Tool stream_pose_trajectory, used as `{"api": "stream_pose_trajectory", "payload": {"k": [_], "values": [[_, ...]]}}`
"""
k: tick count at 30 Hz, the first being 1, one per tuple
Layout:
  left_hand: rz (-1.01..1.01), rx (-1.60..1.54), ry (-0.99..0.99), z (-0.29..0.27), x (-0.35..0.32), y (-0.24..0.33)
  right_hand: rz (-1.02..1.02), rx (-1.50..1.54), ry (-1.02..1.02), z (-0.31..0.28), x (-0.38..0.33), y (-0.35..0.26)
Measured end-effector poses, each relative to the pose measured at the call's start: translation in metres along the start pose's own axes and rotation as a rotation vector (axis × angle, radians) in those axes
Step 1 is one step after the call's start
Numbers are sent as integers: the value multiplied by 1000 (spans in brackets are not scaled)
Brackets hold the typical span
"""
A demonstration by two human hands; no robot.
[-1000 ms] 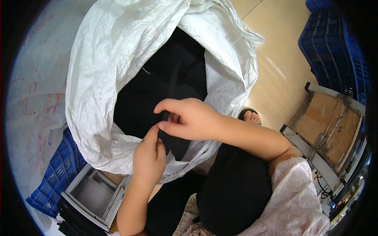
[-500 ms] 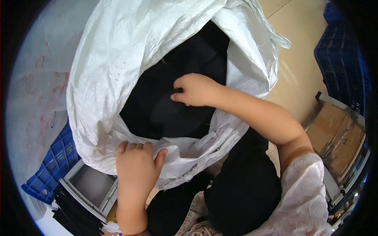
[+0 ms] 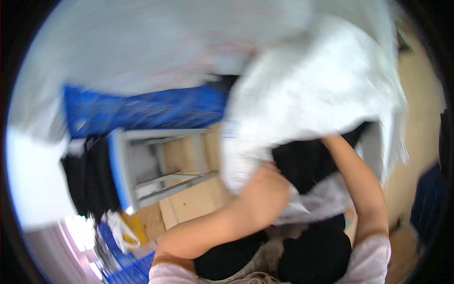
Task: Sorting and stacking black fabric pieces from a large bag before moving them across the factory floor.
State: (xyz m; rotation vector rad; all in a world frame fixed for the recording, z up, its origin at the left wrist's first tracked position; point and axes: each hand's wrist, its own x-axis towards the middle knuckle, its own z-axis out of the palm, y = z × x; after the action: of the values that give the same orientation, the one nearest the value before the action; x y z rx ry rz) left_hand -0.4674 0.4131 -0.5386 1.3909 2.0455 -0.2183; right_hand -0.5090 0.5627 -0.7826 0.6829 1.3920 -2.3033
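From here I'm seeing a big white woven-plastic sack (image 3: pixel 321 90), black cloth (image 3: pixel 302 163) inside, lying ahead of both hands. The left hand (image 3: pixel 267 191) is touching its near rim, fingers too blurred to tell; the right forearm (image 3: pixel 357 182) is reaching into its mouth, the right hand hidden, state unclear.

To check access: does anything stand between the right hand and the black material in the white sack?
Nothing visible blocks the way to the black material; the white sack hides the right hand under its upper edge.

In the upper left of the frame I see a blurred blue crate (image 3: pixel 146 111), above a grey stand (image 3: pixel 198 154). Black cloth (image 3: pixel 92 177) shows mid-left, tan floor (image 3: pixel 418 113) far right.
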Motion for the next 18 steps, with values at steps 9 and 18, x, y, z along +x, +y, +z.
{"api": "stream_pose_trajectory", "payload": {"k": [9, 18], "values": [[1, -687, 629, -34, -218, -37, -75, -1109, -288, -2, -195, -109], [-1288, -2119, 1847, 130, -504, -77, 188, -684, -678, 249, -235, -242]]}}
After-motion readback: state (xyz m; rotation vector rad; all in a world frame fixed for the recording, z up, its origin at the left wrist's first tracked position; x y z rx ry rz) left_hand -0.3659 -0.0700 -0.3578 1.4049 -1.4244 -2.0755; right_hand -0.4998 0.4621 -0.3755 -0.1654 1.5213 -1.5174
